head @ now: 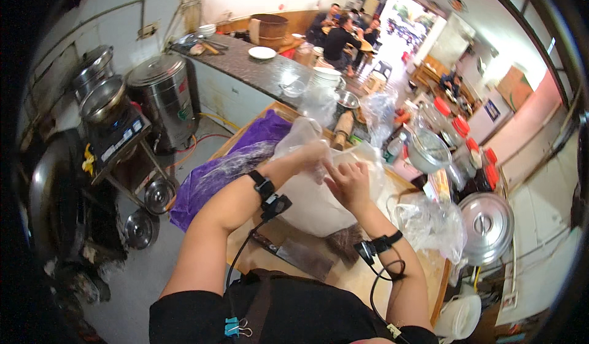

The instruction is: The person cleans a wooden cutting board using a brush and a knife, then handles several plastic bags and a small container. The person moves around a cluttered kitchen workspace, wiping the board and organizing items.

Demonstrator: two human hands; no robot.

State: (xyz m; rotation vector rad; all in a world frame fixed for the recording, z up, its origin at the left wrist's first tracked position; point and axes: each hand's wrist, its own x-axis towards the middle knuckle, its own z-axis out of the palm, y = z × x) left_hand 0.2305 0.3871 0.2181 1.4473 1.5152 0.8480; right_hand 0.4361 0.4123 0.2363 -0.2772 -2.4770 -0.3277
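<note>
My left hand (pixel 314 156) is blurred over a large white plastic bag (pixel 308 203) on the wooden board (pixel 368 275). Thin clear plastic shows beneath its fingers, but whether they grip it is unclear. Close beside it, my right hand (pixel 352 183) hovers above the bag with index finger and thumb apart and the other fingers curled. What the bag contains is hard to make out. A cleaver (pixel 306 256) lies flat on the near side of the bag, next to a brown object (pixel 346 243). Left of the bag is a purple cloth or sack (pixel 221 178) dusted with white powder.
A wooden rolling pin (pixel 343 130) lies beyond the bag. Red-lidded jars (pixel 460 125), a crumpled clear bag (pixel 430 220) and a round metal lid (pixel 485 224) crowd the right. Stacked bowls (pixel 326 76) stand on the stone counter (pixel 239 63). People sit at a table farther off.
</note>
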